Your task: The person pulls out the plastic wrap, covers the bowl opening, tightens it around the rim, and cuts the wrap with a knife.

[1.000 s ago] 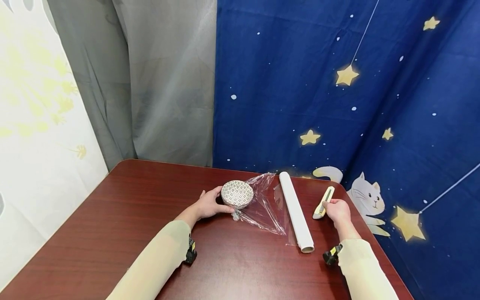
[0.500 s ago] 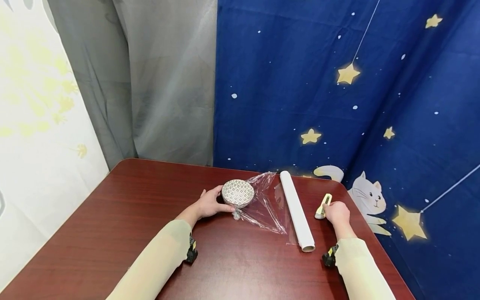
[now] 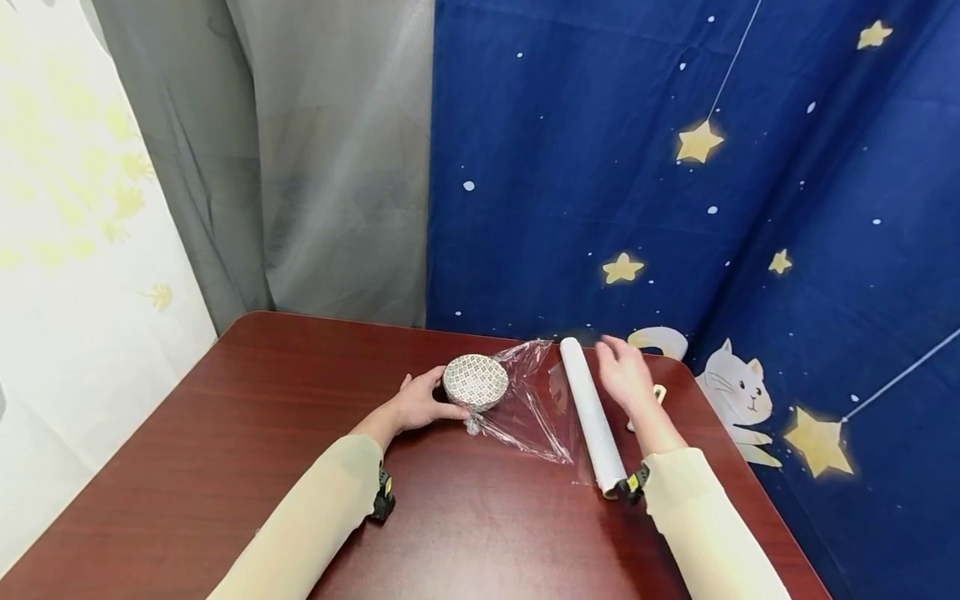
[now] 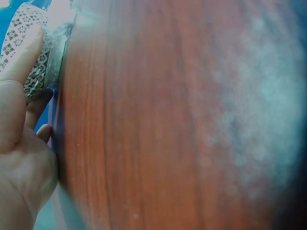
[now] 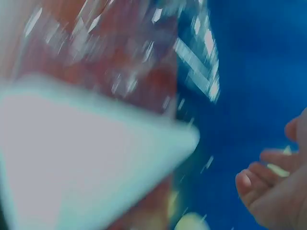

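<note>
My left hand (image 3: 420,403) holds a small patterned bowl (image 3: 476,382), thumb on the near side and fingers round the left. In the left wrist view the thumb lies along the bowl's patterned wall (image 4: 13,36). Clear plastic wrap (image 3: 525,421) covers the bowl and stretches right to a white roll of cling film (image 3: 591,417). Loosely bent and holding nothing, my right hand (image 3: 626,373) is above the table just right of the roll's far end. A pale yellow box cutter (image 3: 659,392) lies partly hidden behind the right wrist.
The dark red wooden table (image 3: 315,500) has its far edge close behind the roll. Grey and blue star-printed curtains (image 3: 570,167) hang beyond it, and a white curtain (image 3: 90,333) stands at the left.
My right hand has let go of the box cutter and moved left and away from me, beside the roll's far end. The left hand still holds the bowl in place.
</note>
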`<state>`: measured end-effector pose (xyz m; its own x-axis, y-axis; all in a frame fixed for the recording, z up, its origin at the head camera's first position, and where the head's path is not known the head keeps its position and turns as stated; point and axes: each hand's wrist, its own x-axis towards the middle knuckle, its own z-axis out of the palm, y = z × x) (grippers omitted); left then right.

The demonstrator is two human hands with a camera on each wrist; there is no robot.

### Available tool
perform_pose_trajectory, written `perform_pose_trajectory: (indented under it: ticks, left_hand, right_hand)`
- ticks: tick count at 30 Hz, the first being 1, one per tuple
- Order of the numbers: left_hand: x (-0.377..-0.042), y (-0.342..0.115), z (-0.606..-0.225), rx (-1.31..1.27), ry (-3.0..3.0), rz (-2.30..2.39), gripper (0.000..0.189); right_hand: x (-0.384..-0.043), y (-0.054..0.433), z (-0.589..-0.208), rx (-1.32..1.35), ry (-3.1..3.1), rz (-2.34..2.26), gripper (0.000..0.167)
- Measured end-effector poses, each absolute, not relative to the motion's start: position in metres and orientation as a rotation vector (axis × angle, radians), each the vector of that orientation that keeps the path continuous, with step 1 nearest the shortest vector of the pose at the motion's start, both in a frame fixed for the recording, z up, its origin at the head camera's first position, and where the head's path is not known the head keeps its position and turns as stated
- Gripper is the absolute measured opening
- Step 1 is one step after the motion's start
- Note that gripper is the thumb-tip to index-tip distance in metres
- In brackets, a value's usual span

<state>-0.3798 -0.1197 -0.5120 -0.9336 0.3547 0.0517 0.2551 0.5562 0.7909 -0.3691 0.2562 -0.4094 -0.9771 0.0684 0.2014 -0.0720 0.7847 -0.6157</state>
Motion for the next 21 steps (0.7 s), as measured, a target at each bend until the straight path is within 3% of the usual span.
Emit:
perform_pose_trajectory:
  ticks: [5, 9, 21]
  left_hand:
    - [-0.382, -0.121, -0.513, 0.548, 2.680, 1.328, 0.102]
    - [-0.382, -0.121, -0.515, 0.578, 2.684, 1.359, 0.106]
    - [-0.379, -0.120, -0.513, 0.523, 2.701, 1.302, 0.097]
  right_hand:
    - [-0.373, 0.201, -0.402, 0.471, -2.809, 1.042, 0.054]
    - [-0.374, 0.175, -0.412, 0.681, -2.910, 0.987, 0.055]
    - [-0.383, 0.158, -0.453, 0.532, -3.128, 0.865, 0.061]
